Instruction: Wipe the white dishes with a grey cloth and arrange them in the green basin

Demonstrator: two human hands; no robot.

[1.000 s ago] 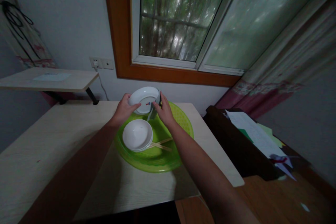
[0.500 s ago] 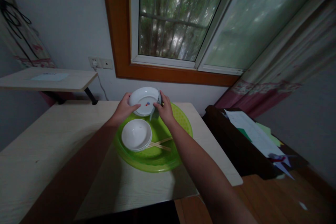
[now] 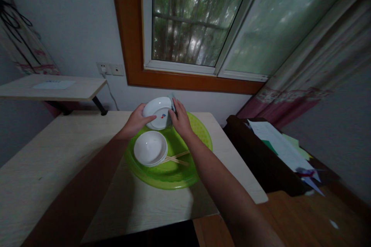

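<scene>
A white plate point(image 3: 156, 114) with a small coloured print is held up, tilted, over the far part of a green round tray point(image 3: 162, 183). My left hand point(image 3: 136, 121) grips its left rim, thumb on the face. At the right rim, my right hand point(image 3: 180, 117) is closed round a thin greyish cloth point(image 3: 173, 96), which it presses against the plate; most of the cloth is hidden by the fingers. Nearer to me on the tray, a stack of white bowls point(image 3: 150, 147) stands beside several light chopsticks point(image 3: 176, 159), some of them crossed.
The tray rests on a pale wooden table point(image 3: 72, 142), near its right edge. A raised shelf point(image 3: 87, 87) with a paper sheet stands at the left. Behind are a wall socket point(image 3: 110, 68) and a window. Papers point(image 3: 278, 142) lie on dark furniture to the right.
My right hand has shifted slightly up and along the plate's right rim; the cloth that hung below it now shows above the rim. The left hand still grips the plate.
</scene>
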